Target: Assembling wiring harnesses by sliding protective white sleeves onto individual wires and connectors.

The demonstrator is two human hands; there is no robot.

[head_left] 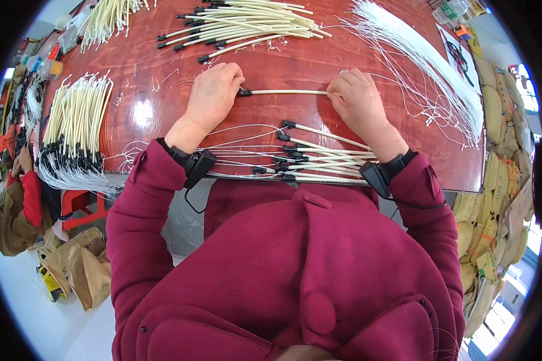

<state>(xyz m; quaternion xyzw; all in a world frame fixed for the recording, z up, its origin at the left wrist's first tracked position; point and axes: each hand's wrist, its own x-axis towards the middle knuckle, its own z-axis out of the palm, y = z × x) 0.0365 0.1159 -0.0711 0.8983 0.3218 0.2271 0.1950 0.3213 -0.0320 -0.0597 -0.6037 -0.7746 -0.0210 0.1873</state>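
A thin cream tube [289, 92] with a black end piece [244, 92] lies level between my hands, above the red-brown tabletop. My left hand [215, 91] is closed at the black end, its fingertips mostly hidden behind the hand. My right hand [356, 99] pinches the tube's right end, and a thin white cord [379, 77] shows beside those fingers. Nearer to me, between my forearms, lies a row of similar tubes [325, 157] with black ends, their white cords [241, 150] trailing left beneath my left wrist.
More cream tubes lie in a pile [253, 23] at the far middle and a bundle [78, 114] at the left. Loose white cords [433, 66] spread along the right side of the table [144, 57]. A co-worker's hand [25, 161] shows at far left; stacked sacks [494, 198] stand right.
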